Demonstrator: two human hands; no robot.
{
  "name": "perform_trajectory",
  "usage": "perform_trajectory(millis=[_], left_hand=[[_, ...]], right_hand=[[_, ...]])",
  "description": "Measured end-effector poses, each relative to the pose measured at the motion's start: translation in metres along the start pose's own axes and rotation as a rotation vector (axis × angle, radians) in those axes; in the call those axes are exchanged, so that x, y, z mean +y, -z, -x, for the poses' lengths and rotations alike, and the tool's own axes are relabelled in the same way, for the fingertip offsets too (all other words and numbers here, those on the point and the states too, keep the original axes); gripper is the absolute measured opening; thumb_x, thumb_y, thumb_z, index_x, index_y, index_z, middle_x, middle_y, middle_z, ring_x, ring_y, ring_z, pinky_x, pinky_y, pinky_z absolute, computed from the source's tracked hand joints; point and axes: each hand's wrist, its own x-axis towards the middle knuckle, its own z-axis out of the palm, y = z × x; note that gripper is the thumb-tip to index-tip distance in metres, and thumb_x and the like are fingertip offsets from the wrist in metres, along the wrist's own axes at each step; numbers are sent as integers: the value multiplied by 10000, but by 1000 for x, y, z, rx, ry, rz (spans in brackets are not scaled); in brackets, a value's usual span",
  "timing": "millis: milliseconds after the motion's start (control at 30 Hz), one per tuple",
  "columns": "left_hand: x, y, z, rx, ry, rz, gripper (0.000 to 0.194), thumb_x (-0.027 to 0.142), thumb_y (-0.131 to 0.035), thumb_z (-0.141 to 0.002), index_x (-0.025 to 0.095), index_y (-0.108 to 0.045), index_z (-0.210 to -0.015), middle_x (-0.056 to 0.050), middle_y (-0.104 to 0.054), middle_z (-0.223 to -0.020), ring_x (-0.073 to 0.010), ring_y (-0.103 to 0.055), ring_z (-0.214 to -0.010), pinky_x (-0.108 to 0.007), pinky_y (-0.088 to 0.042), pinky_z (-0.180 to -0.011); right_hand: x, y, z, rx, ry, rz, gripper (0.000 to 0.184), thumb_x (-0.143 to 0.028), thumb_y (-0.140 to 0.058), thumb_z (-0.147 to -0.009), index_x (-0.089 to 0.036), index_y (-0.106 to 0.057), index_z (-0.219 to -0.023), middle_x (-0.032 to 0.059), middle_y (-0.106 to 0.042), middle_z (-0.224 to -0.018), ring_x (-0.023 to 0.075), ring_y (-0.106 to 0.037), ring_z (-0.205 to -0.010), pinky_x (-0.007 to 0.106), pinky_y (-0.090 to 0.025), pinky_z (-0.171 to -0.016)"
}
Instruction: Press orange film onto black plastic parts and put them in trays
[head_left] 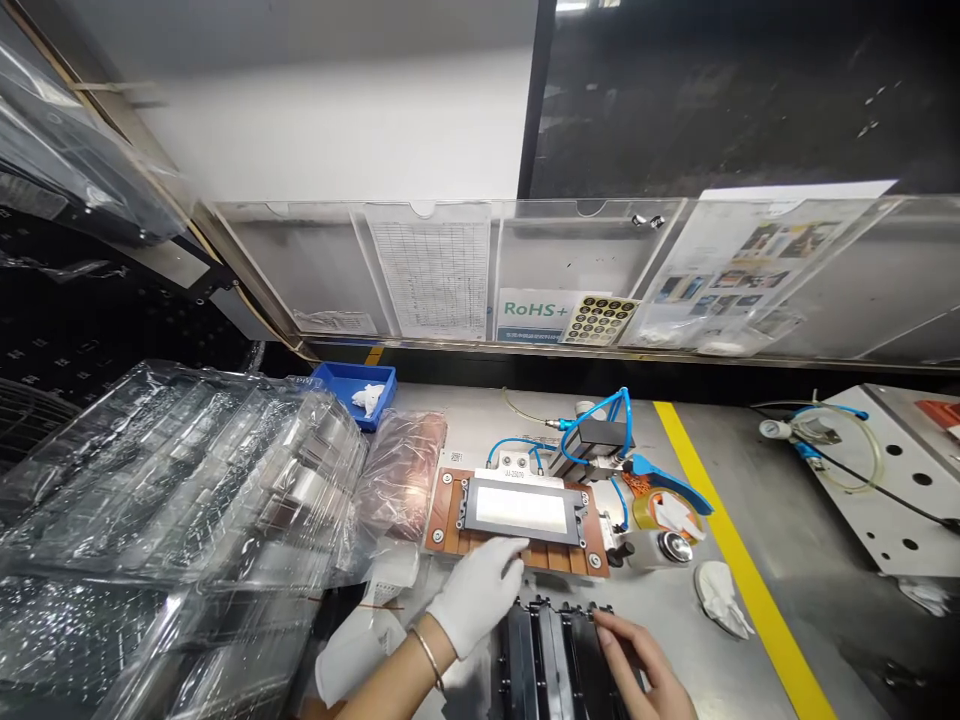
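White-gloved left hand [477, 597] lies open, holding nothing, at the front edge of the brown fixture plate [448, 512], which carries a grey-framed module [521, 510]. The bare right hand [637, 665] touches a row of black parts [559, 665] off the plate, its grip unclear.

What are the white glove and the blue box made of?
The white glove on the left hand looks like soft, matte fabric because it creases around the fingers, though the weave is too small to see. The blue rectangular tray looks like moulded plastic, with smooth, slightly shiny walls.
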Motion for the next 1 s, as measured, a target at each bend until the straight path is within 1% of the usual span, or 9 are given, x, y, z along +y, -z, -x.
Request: perform_trajectory(millis=[167, 300, 367, 500, 633, 700, 833, 900, 1000], left_hand=[[9, 1, -19, -75, -310, -420, 437, 266, -525, -902, 259, -588, -1334, -66, -519, -1481, -308, -288, -1470, -521, -66, -1249], [-7, -6, -33, -15, -474, -948, 591, 323, -466, -948, 221, -327, -1513, -95, -341, -1596, -312, -215, -1499, -551, -150, -1237], [-13, -6, -35, -17, -499, -1035, 625, 360, -488, -941, 221, -303, -1521, -102, -328, -1601, -314, -230, -1494, -551, -193, -1229], [-11, 10, -32, 50, -473, -1083, 650, 368, -524, -918, 175, -329, -1507, -151, -323, -1595, -352, -237, -1486, -608, -183, -1213], [-3, 42, -20, 351, -278, -984, 639, 376, -481, -924, 110, -351, -1490, -194, -295, -1597, -365, -201, -1492, -600, -135, -1214], [-2, 57, -14, 443, -141, -816, 637, 392, -448, -929, 100, -350, -1487, -201, -333, -1570, -334, -298, -1457, -533, -237, -1194], [-2, 70, -13, 392, 14, -622, 595, 432, -431, -919, 49, -493, -1369, -210, -631, -1273, -286, -608, -1182, -439, -451, -1042], [0, 69, -19, 341, 12, -568, 528, 433, -452, -905, 86, -582, -1281, -162, -693, -1186, -251, -632, -1136, -385, -450, -1039], [4, 64, -25, 331, 13, -512, 460, 426, -476, -885, 131, -632, -1201, -142, -693, -1204, -256, -615, -1156, -382, -436, -1041]], right_hand=[[9, 21, -48, 8, 192, 305, 416, -528, -479, -902, -264, -674, -1158, 119, -645, -1273, 324, -585, -1235, 508, -522, -1016], [7, 25, -78, 8, 246, 373, 477, -505, -442, -890, -185, -627, -1193, 183, -584, -1350, 367, -528, -1284, 611, -438, -1070], [5, 27, -87, -14, 251, 370, 486, -501, -462, -857, -165, -638, -1160, 197, -615, -1313, 381, -551, -1252, 624, -430, -1069], [-1, 39, -88, -74, 235, 355, 394, -493, -486, -839, -214, -706, -1010, 153, -712, -1142, 386, -635, -1117, 639, -459, -1015], [-10, 41, -79, -69, 204, 306, 406, -522, -546, -791, -233, -736, -1002, 147, -700, -1165, 417, -577, -1186, 657, -381, -1065], [-12, 33, -77, -52, 171, 250, 468, -555, -550, -777, -216, -729, -1044, 161, -675, -1189, 408, -570, -1186, 624, -390, -1069], [-12, 2, -89, -64, -1, 70, 571, -589, -505, -788, -182, -688, -1143, 144, -720, -1051, 307, -706, -810, 486, -598, -726], [-11, -12, -98, -74, -88, -33, 600, -598, -509, -772, -161, -691, -1141, 113, -749, -917, 274, -710, -688, 416, -601, -577], [-10, -22, -104, -55, -160, -163, 592, -617, -566, -719, -166, -725, -1068, 65, -753, -771, 270, -715, -682, 393, -607, -578]])
